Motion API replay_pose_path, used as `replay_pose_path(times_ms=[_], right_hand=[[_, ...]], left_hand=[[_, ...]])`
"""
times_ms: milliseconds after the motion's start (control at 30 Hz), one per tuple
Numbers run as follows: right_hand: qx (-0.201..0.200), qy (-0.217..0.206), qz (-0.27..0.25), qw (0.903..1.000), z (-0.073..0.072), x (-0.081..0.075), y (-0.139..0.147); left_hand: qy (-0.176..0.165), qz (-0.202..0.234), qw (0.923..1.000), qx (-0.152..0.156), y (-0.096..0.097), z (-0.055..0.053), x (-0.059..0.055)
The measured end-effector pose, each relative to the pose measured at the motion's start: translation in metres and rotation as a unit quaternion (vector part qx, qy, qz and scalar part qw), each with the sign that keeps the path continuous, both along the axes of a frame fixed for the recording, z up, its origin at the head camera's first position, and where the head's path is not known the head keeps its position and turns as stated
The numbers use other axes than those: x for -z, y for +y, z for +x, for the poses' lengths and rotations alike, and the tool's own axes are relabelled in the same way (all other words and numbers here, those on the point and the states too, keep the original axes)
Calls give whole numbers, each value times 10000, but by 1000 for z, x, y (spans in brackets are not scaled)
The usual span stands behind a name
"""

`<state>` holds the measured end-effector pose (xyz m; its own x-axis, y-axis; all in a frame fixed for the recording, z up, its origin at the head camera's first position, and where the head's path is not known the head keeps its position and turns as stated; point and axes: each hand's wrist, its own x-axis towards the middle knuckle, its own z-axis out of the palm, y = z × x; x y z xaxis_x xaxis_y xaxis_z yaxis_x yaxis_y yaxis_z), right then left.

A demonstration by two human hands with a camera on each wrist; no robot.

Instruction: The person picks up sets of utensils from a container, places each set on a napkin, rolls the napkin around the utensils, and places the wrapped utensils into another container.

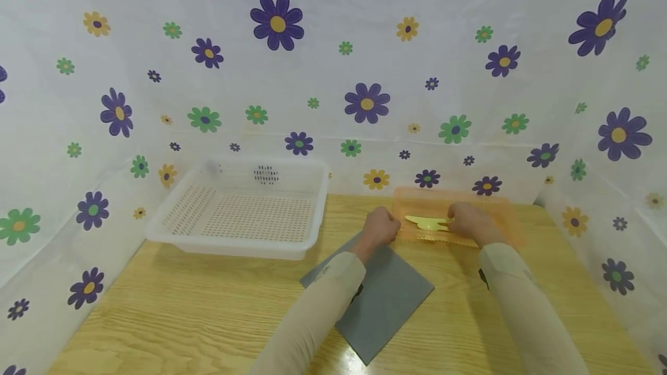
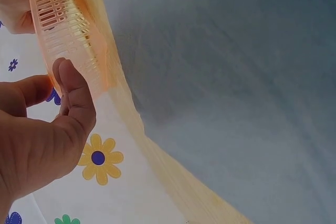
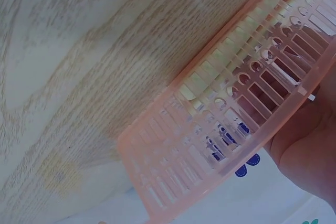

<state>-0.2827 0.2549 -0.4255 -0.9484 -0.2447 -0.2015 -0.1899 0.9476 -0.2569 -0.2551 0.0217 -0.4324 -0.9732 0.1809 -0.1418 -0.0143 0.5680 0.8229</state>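
An orange slotted plastic basket (image 1: 508,213) stands at the back right of the table. My left hand (image 1: 381,225) pinches its left end, thumb on one side of the rim and curled fingers on the other in the left wrist view. My right hand (image 1: 471,223) reaches over the basket's right half with its fingers down inside. Yellow plastic cutlery (image 1: 428,223), including a knife, lies between the hands with its handles running under the right fingers. Through the slotted wall (image 3: 173,166) in the right wrist view, more pale yellow pieces (image 3: 210,77) show along the bottom; the right fingertips are partly hidden.
A grey rectangular mat (image 1: 391,294) lies askew on the wooden table (image 1: 208,317), under my left forearm. To the left stands a large white perforated basket (image 1: 260,219). A flower-printed sheet (image 1: 312,62) closes off the back and sides.
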Motion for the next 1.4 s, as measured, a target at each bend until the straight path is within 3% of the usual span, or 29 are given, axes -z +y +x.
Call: replay_pose_path(times_ms=[133,367,667,933,1400], right_hand=[[11,-92,21,10000,0,-2,-2],[33,-69,-34,10000,-4,1,-3],[235,-151,16,9996,-7,3,-8],[38,108,3,9999,-10,7,-8],[-41,-47,40,10000,-15,5,-8]], left_hand=[[-71,-60,9999,51,-1,0,0],[143,-215,9997,28,-1,-2,-1],[164,-188,9995,175,-3,-1,-2],[125,-424,9988,204,-3,-3,-2],[237,-612,9976,201,-1,-3,-3]])
